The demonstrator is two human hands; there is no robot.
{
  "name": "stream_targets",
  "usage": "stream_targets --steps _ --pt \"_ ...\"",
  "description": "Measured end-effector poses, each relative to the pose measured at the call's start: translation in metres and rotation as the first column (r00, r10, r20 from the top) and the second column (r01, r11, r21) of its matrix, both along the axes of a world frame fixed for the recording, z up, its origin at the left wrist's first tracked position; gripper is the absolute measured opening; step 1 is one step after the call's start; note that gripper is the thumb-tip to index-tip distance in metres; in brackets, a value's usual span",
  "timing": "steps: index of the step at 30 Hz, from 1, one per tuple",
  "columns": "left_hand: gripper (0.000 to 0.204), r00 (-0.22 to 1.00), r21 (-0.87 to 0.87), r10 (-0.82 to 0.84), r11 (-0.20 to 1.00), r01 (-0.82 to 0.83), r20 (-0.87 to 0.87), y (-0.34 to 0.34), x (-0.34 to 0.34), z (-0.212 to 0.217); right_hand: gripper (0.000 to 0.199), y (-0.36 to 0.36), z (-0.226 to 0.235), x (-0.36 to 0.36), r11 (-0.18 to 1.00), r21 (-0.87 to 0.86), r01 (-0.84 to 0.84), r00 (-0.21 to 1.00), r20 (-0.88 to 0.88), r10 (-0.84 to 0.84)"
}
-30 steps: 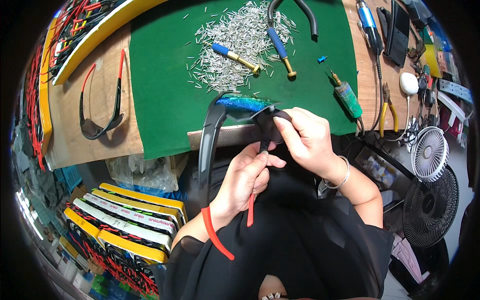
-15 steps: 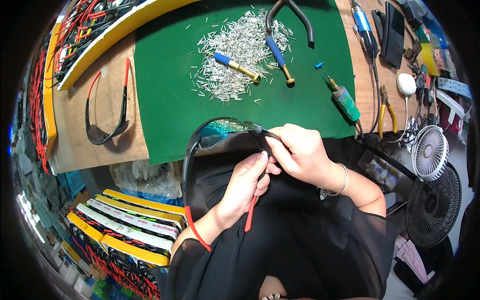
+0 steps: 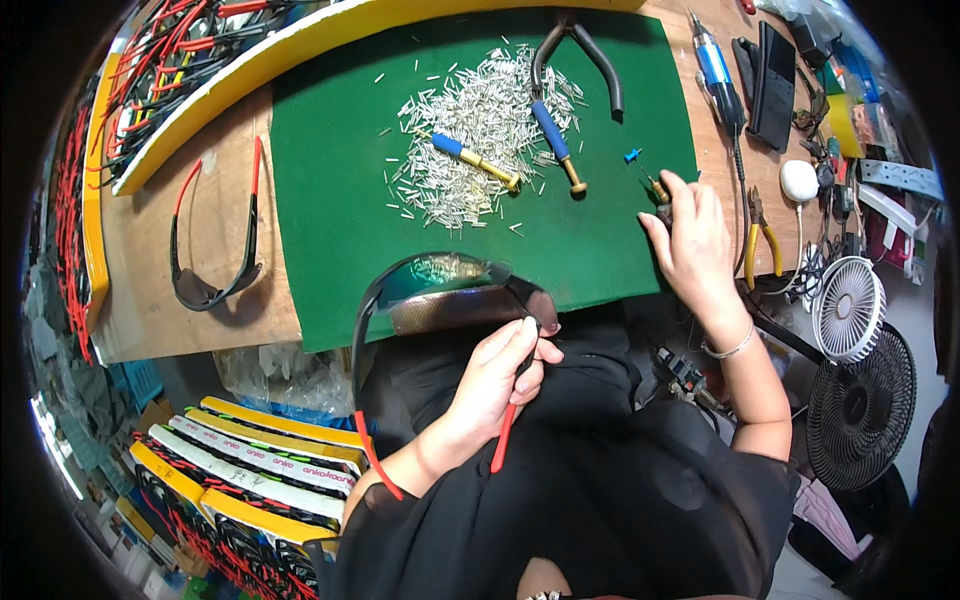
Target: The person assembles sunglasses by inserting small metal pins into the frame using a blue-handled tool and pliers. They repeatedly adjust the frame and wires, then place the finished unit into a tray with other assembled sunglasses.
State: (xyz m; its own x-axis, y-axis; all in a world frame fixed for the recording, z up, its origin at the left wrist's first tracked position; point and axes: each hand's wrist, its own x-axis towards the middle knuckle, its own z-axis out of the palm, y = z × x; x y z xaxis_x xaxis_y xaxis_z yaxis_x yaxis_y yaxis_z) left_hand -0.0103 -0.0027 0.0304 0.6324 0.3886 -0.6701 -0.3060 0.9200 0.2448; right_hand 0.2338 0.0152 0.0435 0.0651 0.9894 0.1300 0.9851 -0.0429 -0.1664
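Note:
My left hand (image 3: 500,375) is closed around one temple of black wraparound sunglasses (image 3: 362,345) with red temple tips. The dark lens (image 3: 440,305) faces away from me, over the near edge of the green mat (image 3: 340,240). My right hand (image 3: 695,245) lies over a corded pen-like tool (image 3: 657,190) at the mat's right side, thumb and fingers apart around it. Only its brass front and thin tip show; the palm hides the handle. A small blue piece (image 3: 632,156) lies beyond the tip. Whether the fingers grip the tool is not clear.
Small silver pins (image 3: 450,195) are heaped on the mat, with two blue-handled drivers (image 3: 470,160) (image 3: 555,140) and black-handled pliers (image 3: 600,75). Another pair of sunglasses (image 3: 205,290) lies left. A yellow-edged box (image 3: 250,75) borders the back; yellow-handled cutters (image 3: 760,240) and fans (image 3: 850,310) are right.
My right hand has left the sunglasses and moved right and away, onto the corded tool. My left hand still holds the temple. The whole view has shifted slightly.

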Motion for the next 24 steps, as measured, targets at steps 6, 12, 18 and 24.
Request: stream_targets --steps 6,12,18,24 --pt "0.023 0.965 0.125 0.261 0.958 -0.257 -0.019 0.001 -0.019 0.000 0.036 -0.004 0.015 0.002 0.997 -0.031 -0.066 0.955 -0.290 0.054" --pt "0.024 0.986 0.181 0.160 0.972 -0.149 -0.045 0.008 -0.007 -0.002 0.031 0.008 0.037 -0.046 0.958 -0.155 -0.242 0.842 -0.525 0.127" --pt "0.024 0.991 0.100 0.119 0.989 -0.112 -0.062 0.005 -0.012 0.004 0.031 0.017 0.012 -0.059 0.961 -0.185 -0.205 0.962 -0.221 0.162" --pt "0.025 0.998 0.001 -0.052 0.999 0.052 -0.021 0.001 -0.004 -0.001 0.034 0.021 0.006 -0.067 0.964 -0.132 -0.229 0.970 -0.108 0.216"
